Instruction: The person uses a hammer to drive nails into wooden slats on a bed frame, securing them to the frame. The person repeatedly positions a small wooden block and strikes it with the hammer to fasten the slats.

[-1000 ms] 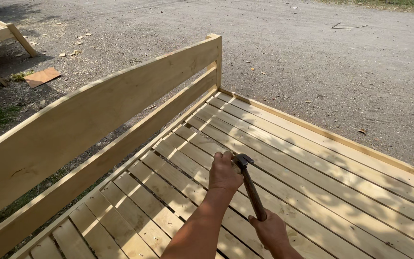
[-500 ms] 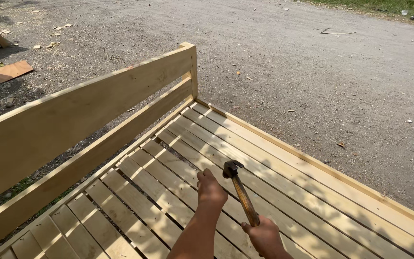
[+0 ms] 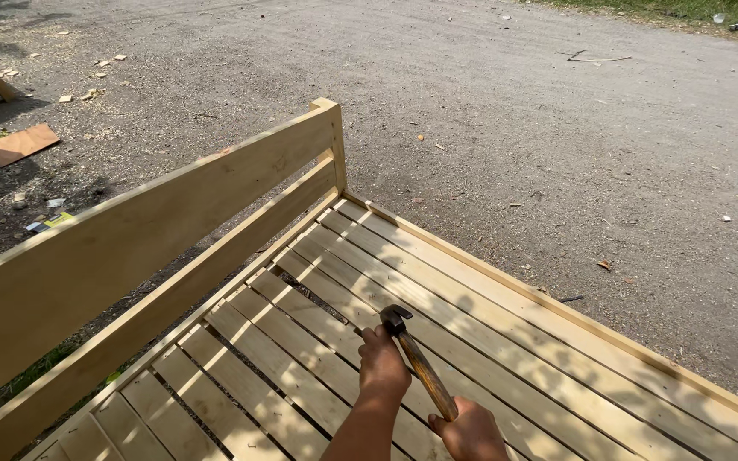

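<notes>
Count taken from the head view. One hammer (image 3: 412,358), dark head and wooden handle, lower centre of frame. Two hands: left hand (image 3: 383,363) beside the hammer head, right hand (image 3: 470,431) closed round the handle end. One slatted wooden frame (image 3: 506,341) with two long side boards (image 3: 155,230) on its left and one corner post (image 3: 335,141). One flat brown board (image 3: 23,142) on the ground, upper left. Slats partly out of frame; no full count possible.

Right hand (image 3: 471,431) grips hammer (image 3: 416,358) over slats (image 3: 318,341).
</notes>
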The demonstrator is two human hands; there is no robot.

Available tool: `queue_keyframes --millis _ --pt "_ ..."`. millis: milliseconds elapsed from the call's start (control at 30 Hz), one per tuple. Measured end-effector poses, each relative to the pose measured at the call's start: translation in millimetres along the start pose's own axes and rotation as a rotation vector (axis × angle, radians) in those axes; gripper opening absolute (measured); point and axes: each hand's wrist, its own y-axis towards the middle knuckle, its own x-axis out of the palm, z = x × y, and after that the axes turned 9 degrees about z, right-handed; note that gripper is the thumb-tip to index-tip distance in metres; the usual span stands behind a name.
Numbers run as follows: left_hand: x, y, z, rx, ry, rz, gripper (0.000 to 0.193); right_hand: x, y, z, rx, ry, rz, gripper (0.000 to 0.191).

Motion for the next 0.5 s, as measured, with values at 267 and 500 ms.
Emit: queue_keyframes --millis 267,500 --pt "-19 18 -5 0.090 -0.054 -0.078 0.061 35 32 -1 0.205 0.102 -0.061 0.024" --pt "-16 23 -7 0.081 -0.001 -0.219 0.071 55 51 12 0.092 0.086 -0.126 0.026"
